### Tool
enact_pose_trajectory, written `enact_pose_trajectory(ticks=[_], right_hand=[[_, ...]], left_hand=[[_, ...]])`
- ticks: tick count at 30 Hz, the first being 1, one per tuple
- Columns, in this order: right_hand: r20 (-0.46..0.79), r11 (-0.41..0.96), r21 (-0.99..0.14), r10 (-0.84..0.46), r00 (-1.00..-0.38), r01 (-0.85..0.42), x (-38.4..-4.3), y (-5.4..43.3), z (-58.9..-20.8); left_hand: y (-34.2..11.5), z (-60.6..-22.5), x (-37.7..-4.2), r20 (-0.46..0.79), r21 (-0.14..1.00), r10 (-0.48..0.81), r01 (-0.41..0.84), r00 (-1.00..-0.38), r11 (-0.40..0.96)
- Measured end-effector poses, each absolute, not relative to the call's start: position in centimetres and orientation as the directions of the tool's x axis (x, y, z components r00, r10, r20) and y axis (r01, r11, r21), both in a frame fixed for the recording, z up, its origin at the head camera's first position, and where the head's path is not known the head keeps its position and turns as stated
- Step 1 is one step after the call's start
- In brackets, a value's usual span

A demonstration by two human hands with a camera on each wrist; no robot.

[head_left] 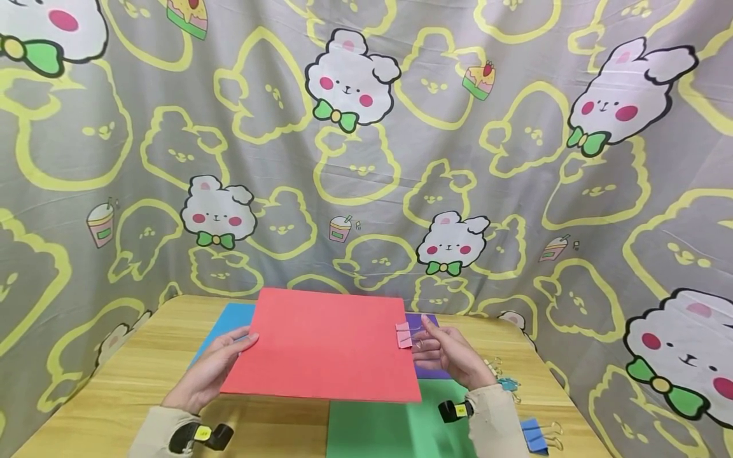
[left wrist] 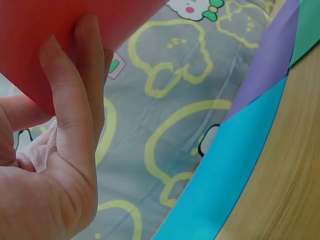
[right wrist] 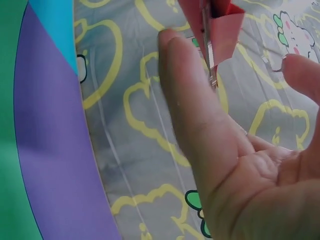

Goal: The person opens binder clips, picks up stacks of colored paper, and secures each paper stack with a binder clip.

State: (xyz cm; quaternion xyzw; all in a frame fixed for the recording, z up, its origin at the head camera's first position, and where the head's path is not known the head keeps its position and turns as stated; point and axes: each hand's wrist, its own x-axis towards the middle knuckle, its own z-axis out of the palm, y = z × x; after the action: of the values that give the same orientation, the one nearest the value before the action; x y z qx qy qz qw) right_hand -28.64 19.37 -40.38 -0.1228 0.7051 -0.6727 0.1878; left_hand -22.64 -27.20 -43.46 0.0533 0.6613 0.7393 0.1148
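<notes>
A stiff red sheet (head_left: 326, 343) is held tilted above the table. At its left edge my left hand (head_left: 214, 366) grips it, thumb on the upper face; in the left wrist view fingers (left wrist: 65, 85) lie against its underside. A pink binder clip (head_left: 403, 336) sits on the sheet's right edge. My right hand (head_left: 449, 353) has its thumb at one wire handle and its fingers at the other, holding the clip between them. In the right wrist view the clip's handles (right wrist: 210, 65) stand spread apart.
Below lie a blue sheet (head_left: 229, 318), a purple sheet (head_left: 435, 369) and a green sheet (head_left: 395, 426) on the wooden table (head_left: 275, 426). To the right are a blue binder clip (head_left: 534, 436), a teal clip (head_left: 508, 383) and others. A patterned curtain (head_left: 366, 159) hangs behind.
</notes>
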Motion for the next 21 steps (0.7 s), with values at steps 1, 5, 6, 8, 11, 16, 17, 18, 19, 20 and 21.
enact_pose_trajectory(ticks=[1, 5, 6, 8, 11, 16, 17, 18, 19, 20, 21], right_hand=[[-0.105, 0.065, -0.994, -0.430, -0.897, 0.085, -28.69, 19.39, -40.43], [-0.124, 0.071, -0.992, -0.450, -0.885, 0.103, -28.84, 19.42, -40.63], [-0.125, 0.069, -0.992, -0.455, -0.882, 0.105, -28.86, 19.42, -40.67], [-0.123, 0.063, -0.992, -0.464, -0.877, 0.106, -28.88, 19.41, -40.71], [-0.118, 0.039, -0.993, -0.467, -0.877, 0.113, -28.88, 19.36, -40.72], [-0.107, 0.018, -0.994, -0.432, -0.895, 0.111, -28.92, 19.08, -40.72], [-0.104, 0.021, -0.994, -0.422, -0.901, 0.104, -28.93, 19.03, -40.73], [-0.101, 0.022, -0.995, -0.411, -0.906, 0.100, -28.96, 19.00, -40.75], [-0.094, 0.024, -0.995, -0.404, -0.910, 0.093, -28.97, 18.97, -40.75], [-0.088, 0.022, -0.996, -0.395, -0.914, 0.087, -28.96, 18.93, -40.73], [-0.082, 0.022, -0.997, -0.387, -0.918, 0.080, -28.93, 18.90, -40.70]], left_hand=[[-27.20, -43.46, -22.63, -0.076, 0.991, 0.238, -0.101, -0.968, -0.093], [-27.29, -43.51, -22.64, -0.064, 0.989, 0.262, -0.097, -0.963, -0.113], [-27.33, -43.55, -22.65, -0.058, 0.987, 0.275, -0.097, -0.960, -0.131], [-27.40, -43.61, -22.69, -0.047, 0.982, 0.304, -0.099, -0.952, -0.158], [-27.47, -43.70, -22.80, -0.040, 0.980, 0.319, -0.100, -0.947, -0.173], [-27.44, -43.74, -22.91, -0.050, 0.982, 0.306, -0.102, -0.951, -0.158], [-27.43, -43.73, -22.92, -0.051, 0.983, 0.304, -0.102, -0.951, -0.155], [-27.41, -43.70, -22.91, -0.051, 0.982, 0.304, -0.102, -0.951, -0.156], [-27.39, -43.68, -22.89, -0.049, 0.982, 0.306, -0.103, -0.951, -0.160], [-27.37, -43.67, -22.86, -0.047, 0.980, 0.311, -0.104, -0.949, -0.169], [-27.35, -43.66, -22.83, -0.044, 0.979, 0.314, -0.104, -0.948, -0.178]])
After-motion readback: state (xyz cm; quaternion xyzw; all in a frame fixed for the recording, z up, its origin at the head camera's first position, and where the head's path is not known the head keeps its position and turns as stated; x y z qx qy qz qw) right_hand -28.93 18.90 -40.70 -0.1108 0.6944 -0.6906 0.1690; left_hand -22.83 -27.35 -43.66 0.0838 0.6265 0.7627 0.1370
